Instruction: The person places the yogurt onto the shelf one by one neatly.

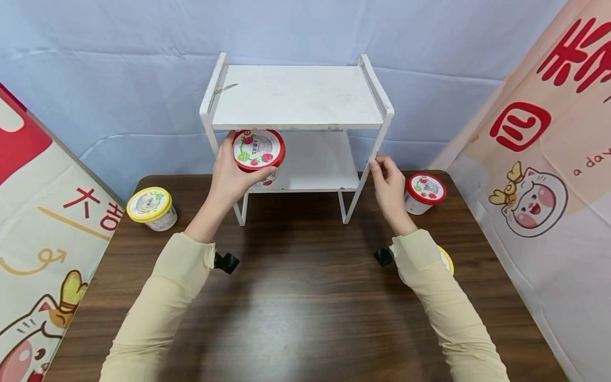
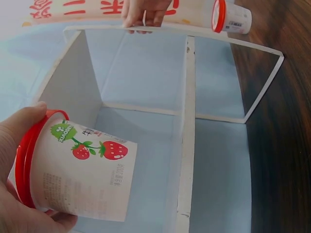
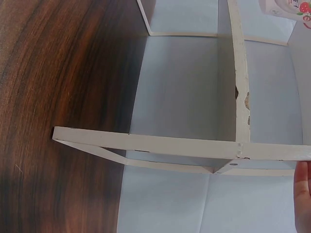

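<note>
My left hand (image 1: pixel 227 174) grips a red-lidded strawberry tub (image 1: pixel 259 150) around its lid rim, thumb on the near side. The tub is at the left front opening of a white two-tier rack (image 1: pixel 296 98), between its upper and lower boards. In the left wrist view the tub's printed side (image 2: pixel 87 170) faces the camera, tipped sideways in that view. My right hand (image 1: pixel 390 187) holds the rack's right front post between thumb and fingers. Only the edge of that hand (image 3: pixel 303 194) shows in the right wrist view.
On the brown table (image 1: pixel 286 297), a yellow-lidded tub (image 1: pixel 151 207) stands left of the rack. Another red-lidded tub (image 1: pixel 425 192) stands beside my right hand. A second yellow lid (image 1: pixel 446 260) is partly hidden by the right sleeve. Printed banners flank the table.
</note>
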Available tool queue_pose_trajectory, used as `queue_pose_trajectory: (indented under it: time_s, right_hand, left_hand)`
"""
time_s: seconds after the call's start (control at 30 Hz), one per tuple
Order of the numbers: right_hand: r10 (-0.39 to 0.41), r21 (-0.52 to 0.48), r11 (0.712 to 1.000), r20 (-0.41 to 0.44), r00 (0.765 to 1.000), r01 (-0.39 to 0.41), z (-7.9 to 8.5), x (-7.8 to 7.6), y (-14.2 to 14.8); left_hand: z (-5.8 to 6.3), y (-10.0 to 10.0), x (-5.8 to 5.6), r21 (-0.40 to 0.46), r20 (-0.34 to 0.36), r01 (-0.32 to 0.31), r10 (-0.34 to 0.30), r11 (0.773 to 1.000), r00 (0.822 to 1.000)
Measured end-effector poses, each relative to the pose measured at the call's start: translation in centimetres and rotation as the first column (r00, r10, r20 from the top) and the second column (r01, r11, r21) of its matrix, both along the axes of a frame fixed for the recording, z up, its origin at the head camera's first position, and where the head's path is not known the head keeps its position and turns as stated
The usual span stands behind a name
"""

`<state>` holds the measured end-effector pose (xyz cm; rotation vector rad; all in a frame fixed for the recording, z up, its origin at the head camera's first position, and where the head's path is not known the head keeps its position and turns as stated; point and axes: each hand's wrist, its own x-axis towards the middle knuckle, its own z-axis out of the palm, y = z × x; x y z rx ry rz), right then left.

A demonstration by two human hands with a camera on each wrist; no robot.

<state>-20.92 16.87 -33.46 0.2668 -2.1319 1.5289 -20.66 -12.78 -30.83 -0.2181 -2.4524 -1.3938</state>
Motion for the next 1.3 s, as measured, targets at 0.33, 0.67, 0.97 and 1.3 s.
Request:
queue_pose_trajectory:
  time_s: [0.33,0.67,0.97,1.3]
  right_hand:
    - [0.001,-0.008,1.000,0.005,1.000,-0.001,0.0,-0.1,0.1]
    - [0.010,-0.003,1.000,0.007,1.000,-0.010,-0.1,0.0,0.1]
    - [0.009,-0.008,1.000,0.012,1.000,-0.009,-0.1,-0.1,0.1]
    - [0.014,-0.003,1.000,0.009,1.000,-0.014,-0.1,-0.1,0.1]
  left_hand:
    - [0.1,0.4,-1.2,0.027,-0.074,0.005,-0.003,1.000,0.997]
    - [0.0,0.7,-2.0,0.022,-0.022,-0.049,0.049,0.999,0.999]
    - [-0.4,0.8,-2.8,0.017,0.038,-0.102,0.102,0.995,0.994]
    - [-0.9,1.1,-3.8,0.031,0.058,-0.114,0.112,0.993,0.992]
